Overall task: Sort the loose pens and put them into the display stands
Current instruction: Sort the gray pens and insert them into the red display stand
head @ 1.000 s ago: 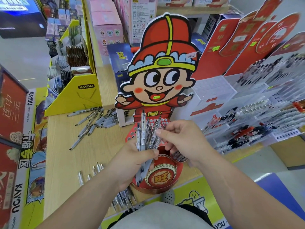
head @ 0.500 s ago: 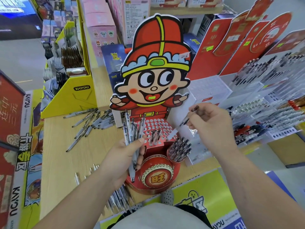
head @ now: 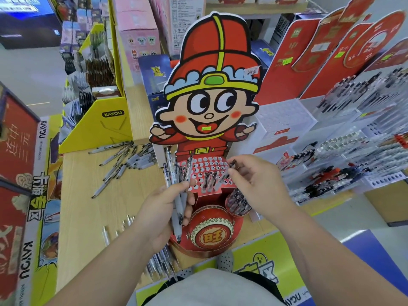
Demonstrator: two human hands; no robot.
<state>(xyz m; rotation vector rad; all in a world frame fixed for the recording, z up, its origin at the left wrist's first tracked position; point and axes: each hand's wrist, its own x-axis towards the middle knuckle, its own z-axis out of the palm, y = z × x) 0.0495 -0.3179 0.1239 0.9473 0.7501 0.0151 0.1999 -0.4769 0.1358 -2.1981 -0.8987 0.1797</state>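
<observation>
A red cartoon-figure display stand [head: 212,164] with a perforated hole panel stands on the wooden table in the middle. My left hand [head: 163,208] grips a bunch of grey pens [head: 178,186], tips down, just left of the panel. My right hand [head: 254,184] pinches a single pen [head: 225,175] and holds it slanted over the panel's right side. A few pens [head: 209,180] stand in the holes. A round cup of pens [head: 237,202] sits under my right hand.
Loose pens [head: 119,160] lie scattered on the table [head: 88,195] at the back left; more pens [head: 161,261] lie near the front edge. A yellow display box [head: 103,127] stands behind. White tiered pen racks [head: 344,164] fill the right side.
My right hand pulled one pen out of the bunch, swung it out to the right, and has now come down with it to the hole panel. My left hand keeps the bunch.
</observation>
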